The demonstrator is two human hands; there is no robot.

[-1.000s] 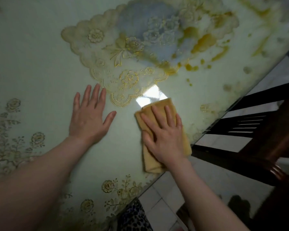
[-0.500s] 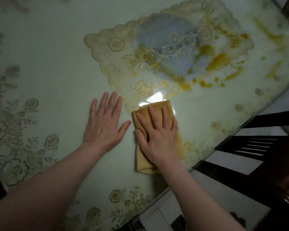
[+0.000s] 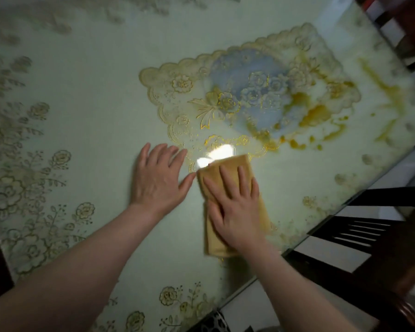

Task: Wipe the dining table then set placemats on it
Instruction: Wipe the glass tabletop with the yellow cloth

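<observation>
You are pressing your right hand (image 3: 235, 209), fingers straight and spread, flat on a folded yellow-tan cloth (image 3: 228, 207) that is lying on the pale green glossy table (image 3: 101, 97) near its right edge. Your left hand (image 3: 159, 179) is resting palm-down and relaxed on the bare surface just beside the cloth, its thumb tip about touching the cloth's corner. Just beyond the cloth a scalloped gold-and-blue floral lace placemat (image 3: 247, 97) is lying flat, with orange-yellow stains (image 3: 315, 115) spreading over its right part and the table beside it. A dark wooden chair (image 3: 374, 238) is standing off the right edge
</observation>
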